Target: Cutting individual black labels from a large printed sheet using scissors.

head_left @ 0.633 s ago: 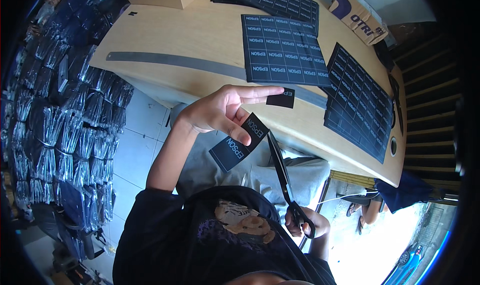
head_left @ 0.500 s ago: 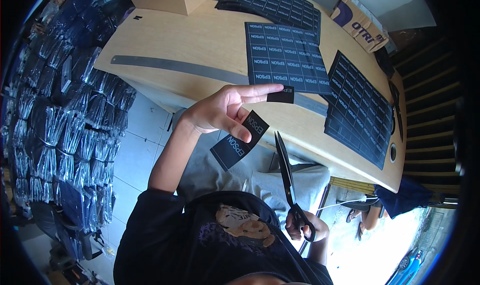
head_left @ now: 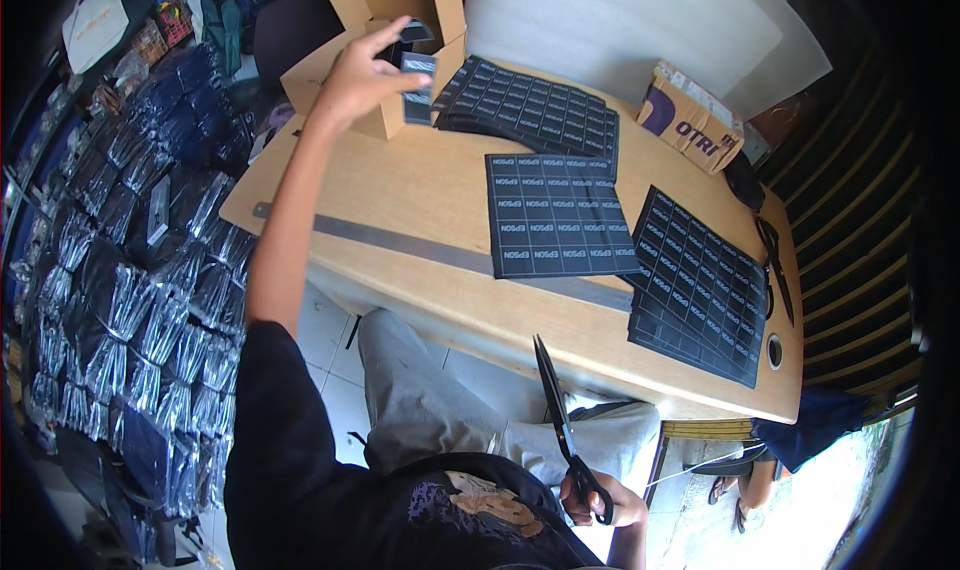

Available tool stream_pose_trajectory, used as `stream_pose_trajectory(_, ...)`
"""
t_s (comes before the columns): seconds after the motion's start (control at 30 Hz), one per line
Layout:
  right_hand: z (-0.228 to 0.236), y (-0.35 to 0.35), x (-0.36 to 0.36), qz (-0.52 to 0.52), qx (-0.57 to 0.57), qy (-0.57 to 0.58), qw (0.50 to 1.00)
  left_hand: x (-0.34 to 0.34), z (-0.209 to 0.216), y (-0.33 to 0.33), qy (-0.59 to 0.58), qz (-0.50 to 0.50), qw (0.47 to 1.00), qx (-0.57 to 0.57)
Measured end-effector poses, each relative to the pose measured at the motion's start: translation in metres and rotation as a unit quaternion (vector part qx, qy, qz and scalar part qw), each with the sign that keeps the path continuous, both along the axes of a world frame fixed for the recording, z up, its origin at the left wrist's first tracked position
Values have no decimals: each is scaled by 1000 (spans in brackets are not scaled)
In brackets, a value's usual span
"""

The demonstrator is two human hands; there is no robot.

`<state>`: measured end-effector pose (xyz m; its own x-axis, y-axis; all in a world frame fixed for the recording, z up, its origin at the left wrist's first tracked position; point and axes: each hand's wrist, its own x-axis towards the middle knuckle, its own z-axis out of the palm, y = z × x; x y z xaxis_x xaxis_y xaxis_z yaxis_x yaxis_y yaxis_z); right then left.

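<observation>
My left hand (head_left: 362, 78) is stretched out to the far left, at the opening of a cardboard box (head_left: 378, 120). Its fingers grip small black printed labels (head_left: 417, 105); one piece hangs by the thumb, another shows near the fingertips. Low in the view, over my lap, my right hand (head_left: 612, 502) has its fingers in the handles of black scissors (head_left: 556, 400). The blades are together and point up and away. On the table, a black printed label sheet (head_left: 555, 215) lies across a metal ruler (head_left: 400, 240).
More label sheets (head_left: 700, 280) fan out at the right, and a stack of sheets (head_left: 530, 110) lies behind. A printed carton (head_left: 690, 118) and a second pair of scissors (head_left: 775, 260) are at the table's right. Plastic-wrapped bundles (head_left: 130, 310) pile up at left. Another person's legs (head_left: 752, 485) show lower right.
My left hand has moved from the table's front edge, away and to the left, carrying the labels to the box. My view has shifted, showing more of the box. The scissors stay in my right hand.
</observation>
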<state>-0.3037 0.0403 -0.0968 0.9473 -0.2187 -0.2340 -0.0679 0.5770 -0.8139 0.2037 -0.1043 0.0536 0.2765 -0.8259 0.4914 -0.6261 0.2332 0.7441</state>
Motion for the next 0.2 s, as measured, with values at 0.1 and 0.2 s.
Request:
stream_pose_trajectory(0.1,-2,0,0,-2,9,7,1000,67,2,-37,-41,64,997,4)
stream_pose_trajectory(0.2,-6,2,-2,-9,14,4,1000,105,1,-60,-68,65,978,184)
